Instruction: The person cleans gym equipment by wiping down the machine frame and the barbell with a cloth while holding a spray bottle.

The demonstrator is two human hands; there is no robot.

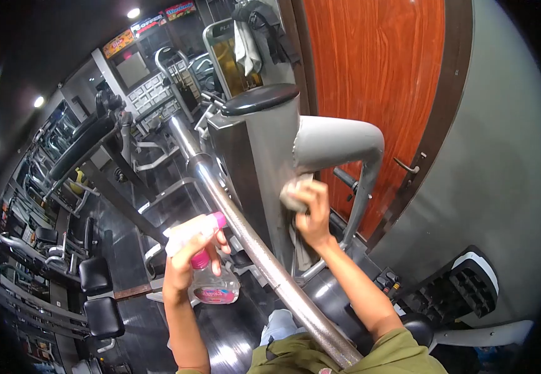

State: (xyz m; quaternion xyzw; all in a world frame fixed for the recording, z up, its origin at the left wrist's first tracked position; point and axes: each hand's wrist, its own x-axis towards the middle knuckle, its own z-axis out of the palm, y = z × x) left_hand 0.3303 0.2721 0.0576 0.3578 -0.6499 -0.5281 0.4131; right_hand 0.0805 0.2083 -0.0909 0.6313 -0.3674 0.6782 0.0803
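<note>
My left hand [185,254] is wrapped round the neck of a clear spray bottle [217,287] with a pink and white trigger head and a pink label. It holds the bottle left of a steel barbell [255,250], which slants across the view towards my body. On the other side of the bar, my right hand [316,218] grips a pale, bunched-up cloth [293,197]. The cloth lies against the grey upright [269,149] of a gym machine, just below its thick bent grey arm [336,142]. Fingers hide part of the cloth.
A black round pad [261,100] tops the upright. Behind it stands a wooden door [376,75] with a metal handle [405,166]. Gym machines and black seats [103,316] fill the left side. A black rack [463,287] is at lower right.
</note>
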